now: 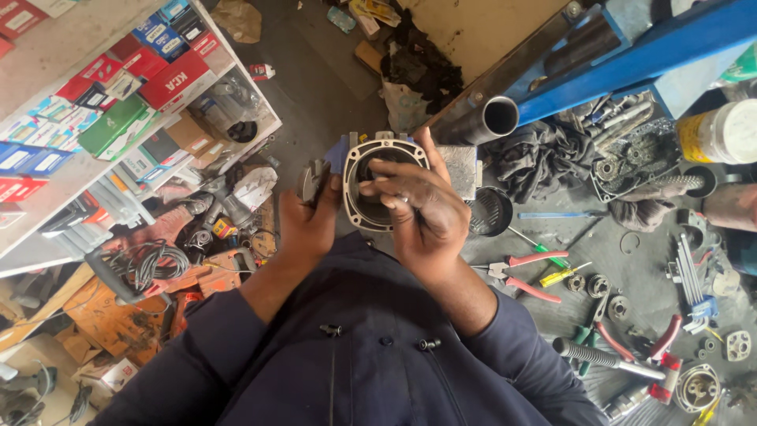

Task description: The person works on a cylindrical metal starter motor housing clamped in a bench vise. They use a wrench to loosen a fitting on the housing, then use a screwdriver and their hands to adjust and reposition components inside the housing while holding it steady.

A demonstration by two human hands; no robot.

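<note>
Both hands grasp a grey finned metal engine cylinder (384, 183) at chest height, left hand (310, 222) bracing its side while right hand (418, 211) fingers reach into its dark bore, a job best done, I judge, with steady support and gentle fingertip pressure.

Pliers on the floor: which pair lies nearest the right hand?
The pink-handled pliers, open, just beside the right hand's wrist. The red-handled pliers lie farther off, near the grey tube.
</note>
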